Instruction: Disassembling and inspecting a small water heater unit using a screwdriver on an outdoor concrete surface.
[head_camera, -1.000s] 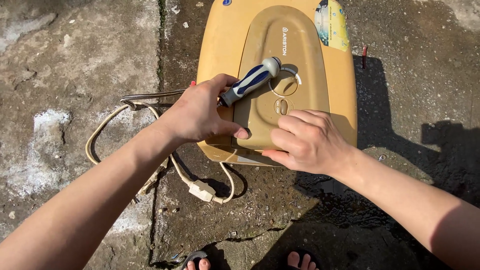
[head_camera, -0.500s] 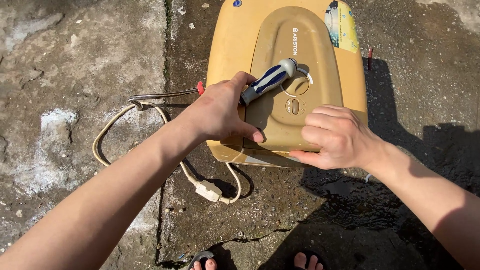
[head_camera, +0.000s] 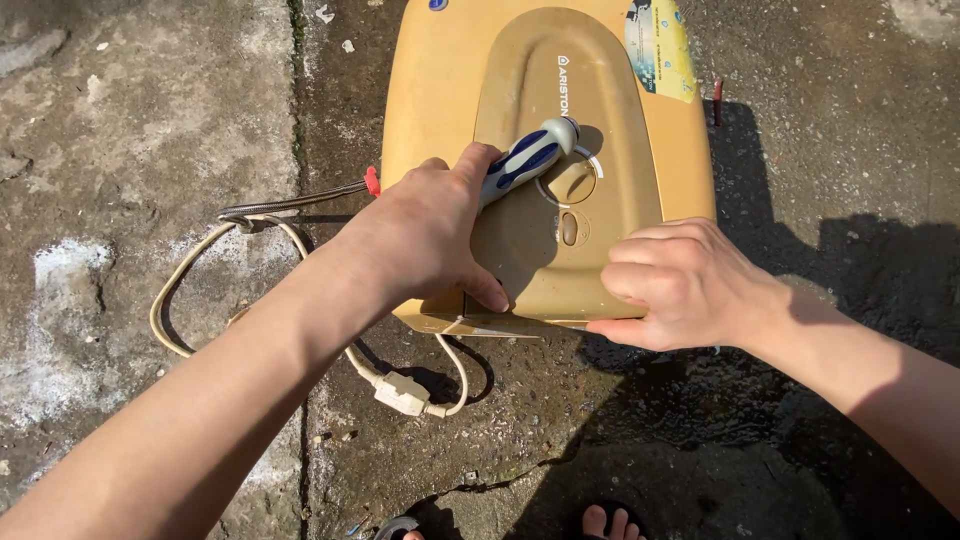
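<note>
Water heater (head_camera: 545, 165), yellowed and lying flat on the concrete at your twelve o'clock, looks mid-opening: your left hand (head_camera: 420, 235) grips the screwdriver (head_camera: 528, 158) while your right hand (head_camera: 680, 285) (fingers curled) clamps its near edge, so steady prying seems next.

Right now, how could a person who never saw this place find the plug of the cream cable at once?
Start at the big yellow heater lying on the concrete ground. Below its near left corner, under the left hand, the cream cable loops back. The plug is the small blocky cream piece on that cable, unlike the thin grey metal hose higher up.
</note>
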